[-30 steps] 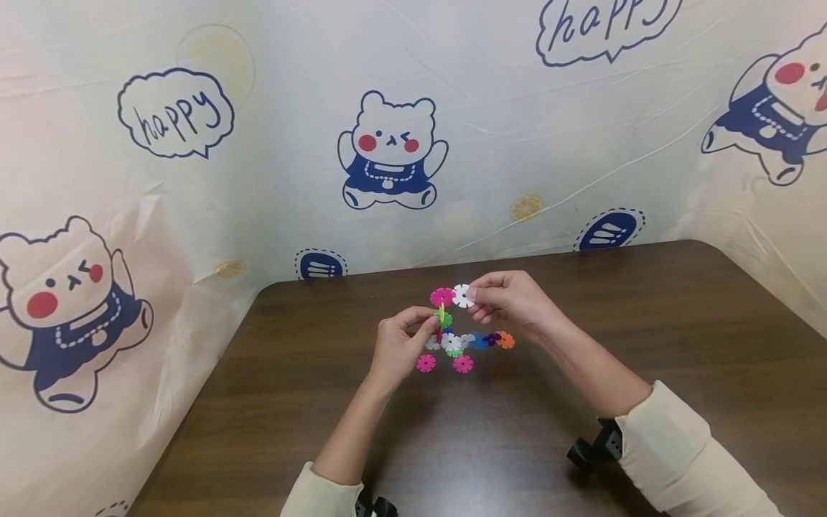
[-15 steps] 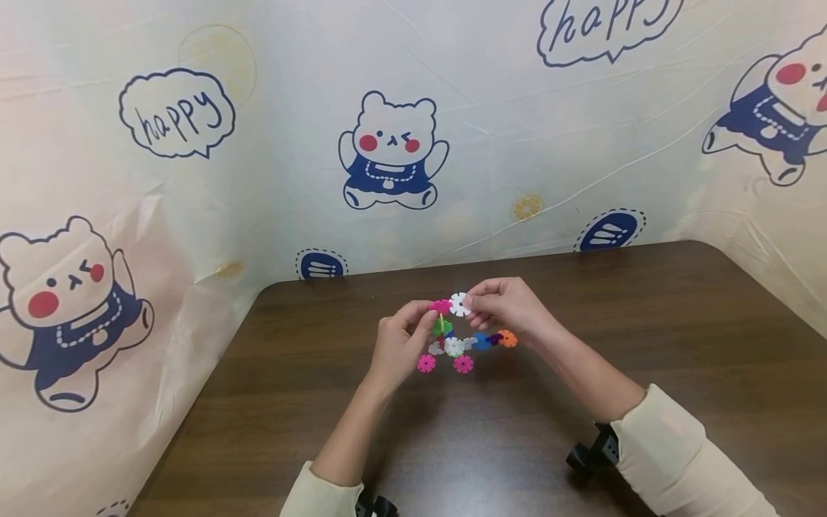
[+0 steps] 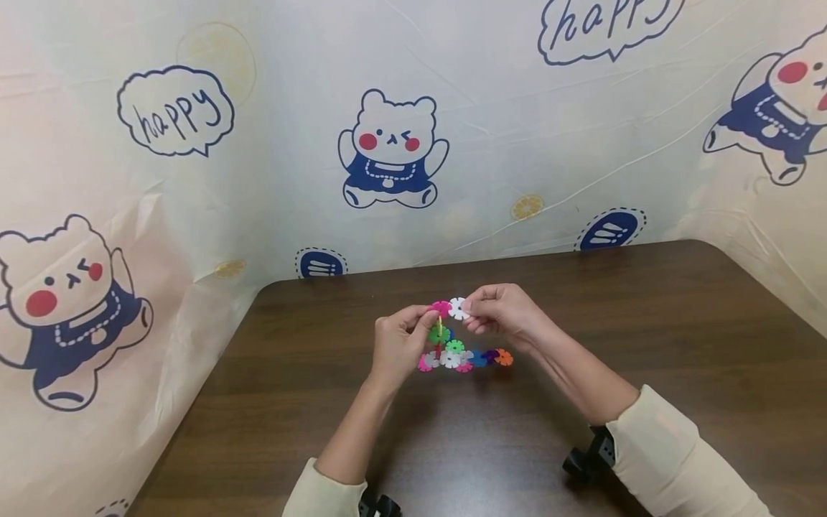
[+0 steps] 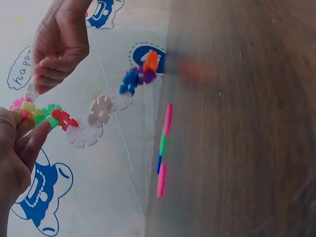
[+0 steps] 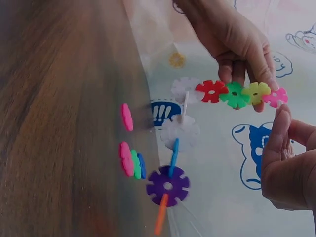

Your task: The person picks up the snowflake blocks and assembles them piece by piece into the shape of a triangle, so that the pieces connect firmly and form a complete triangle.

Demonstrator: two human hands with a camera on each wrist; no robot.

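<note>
A chain of notched plastic snowflake discs hangs between both hands above the table. My left hand (image 3: 400, 352) pinches the pink snowflake disc (image 3: 441, 309) near the chain's upper end. Beside it, my right hand (image 3: 507, 314) pinches a white snowflake disc (image 3: 456, 309) that meets the pink one's edge. From the pink disc run a yellow disc (image 5: 256, 92), a green disc (image 5: 234, 95) and a red disc (image 5: 211, 92). Several white discs (image 4: 100, 110) follow, then a blue disc (image 4: 129, 81), a purple disc (image 5: 168, 186) and an orange disc (image 4: 151, 60) at the free end.
Loose discs lie flat on the brown table (image 3: 310, 373) below the chain: two pink, including one pink disc (image 4: 161, 180), a green disc (image 4: 163, 143) and a blue disc (image 4: 158, 164). A patterned cloth (image 3: 491, 143) hangs behind the table's far edge.
My left fingers have shifted up from around the yellow and green discs to the pink one. The right hand and the chain have come lower, and the white discs now overlap the loose pink ones in the head view.
</note>
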